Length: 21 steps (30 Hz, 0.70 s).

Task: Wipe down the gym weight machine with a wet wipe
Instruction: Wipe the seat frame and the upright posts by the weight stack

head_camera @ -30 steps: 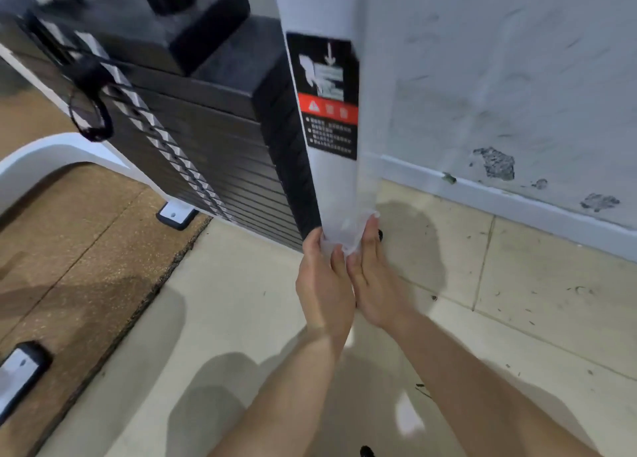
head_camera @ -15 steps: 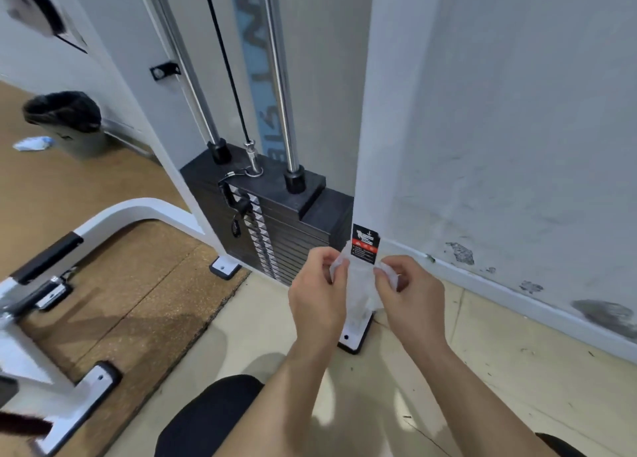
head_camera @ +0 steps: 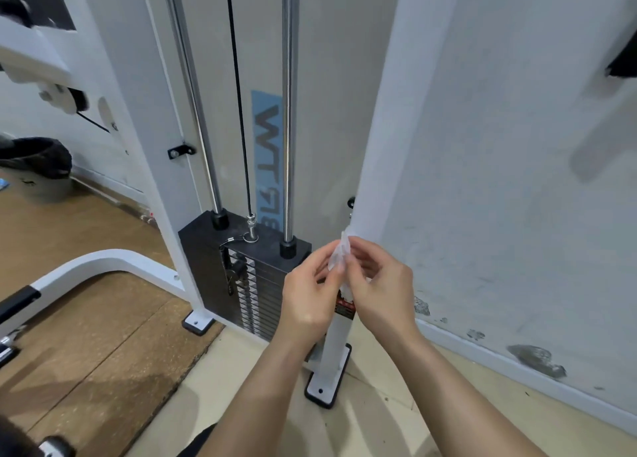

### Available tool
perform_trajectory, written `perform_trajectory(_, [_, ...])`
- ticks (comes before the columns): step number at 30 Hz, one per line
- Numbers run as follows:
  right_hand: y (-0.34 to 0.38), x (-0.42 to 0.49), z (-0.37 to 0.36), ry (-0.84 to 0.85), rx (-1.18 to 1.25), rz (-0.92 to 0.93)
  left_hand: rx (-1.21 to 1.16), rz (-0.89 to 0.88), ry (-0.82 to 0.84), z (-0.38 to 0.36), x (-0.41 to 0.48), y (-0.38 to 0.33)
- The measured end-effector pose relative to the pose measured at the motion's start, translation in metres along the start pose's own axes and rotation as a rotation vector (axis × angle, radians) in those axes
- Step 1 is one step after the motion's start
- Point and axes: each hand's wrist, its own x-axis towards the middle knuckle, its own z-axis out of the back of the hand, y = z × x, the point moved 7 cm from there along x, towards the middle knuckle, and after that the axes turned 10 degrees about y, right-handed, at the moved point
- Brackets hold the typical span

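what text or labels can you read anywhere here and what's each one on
"WT", sideways on the blue sticker; the characters after it are partly hidden by a guide rod.
Red and black warning label on the white post: mostly covered, unreadable.
Weight stack plate labels: too blurred to read.

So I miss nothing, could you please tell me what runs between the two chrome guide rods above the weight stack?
In the head view, a black cable hangs between the guide rods, ending at the weight stack; a blue label sits behind.
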Motion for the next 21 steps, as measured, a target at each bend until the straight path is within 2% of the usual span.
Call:
perform_trajectory(4, [0.032,0.007,-0.002,0.085,-0.154,0.076,0.015,-0.031,-0.161,0.023,0.013,-0.021])
perform_trajectory(7, [0.062,0.011,0.019,-0.140,-0.261,0.240,0.023,-0.086,-0.211,0.030,0.031,-0.045])
perform_trajectory(9, [0.072,0.018,0.036,-0.297,-0.298,0.226,0.007,-0.132,-0.229,0.027,0.047,-0.062])
perform_trajectory(16, [0.092,0.039,0.051,-0.416,-0.367,0.091,-0.055,-0.174,-0.094,-0.016,0.087,-0.094])
perform_trajectory(21, [0.102,0.039,0.054,-0.347,-0.514,0.071,-0.254,-0.218,0.003,-0.022,0.107,-0.117])
